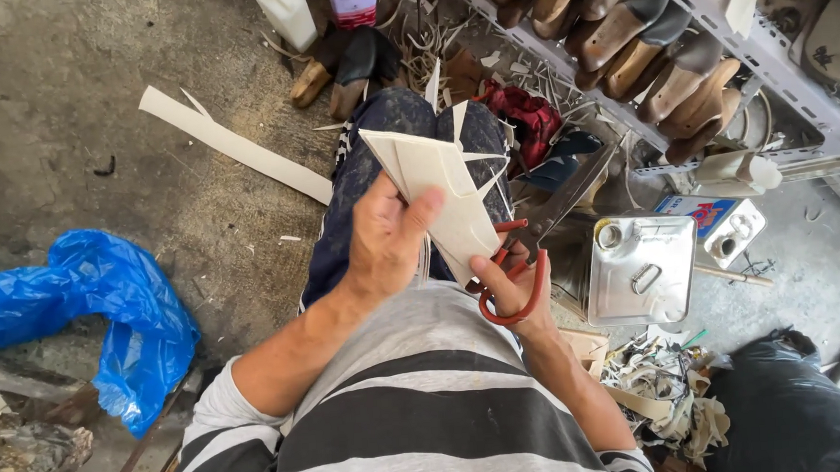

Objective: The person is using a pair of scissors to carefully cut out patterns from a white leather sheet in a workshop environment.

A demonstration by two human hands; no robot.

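Two bare hands are working over the person's lap: the left hand is gripping a cream sheet of stiff material, thumb pressed on top, while the right hand is holding red-handled scissors, fingers through the loops, blades partly open against the sheet's edge. A metal can is sitting on the floor just beside the scissors.

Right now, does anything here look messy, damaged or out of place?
Yes. Pale offcuts lie heaped on the floor by the person's right side, and a long pale strip lies loose on the concrete. The blue plastic bag sits crumpled. The sheet in the left hand has jagged cut edges.
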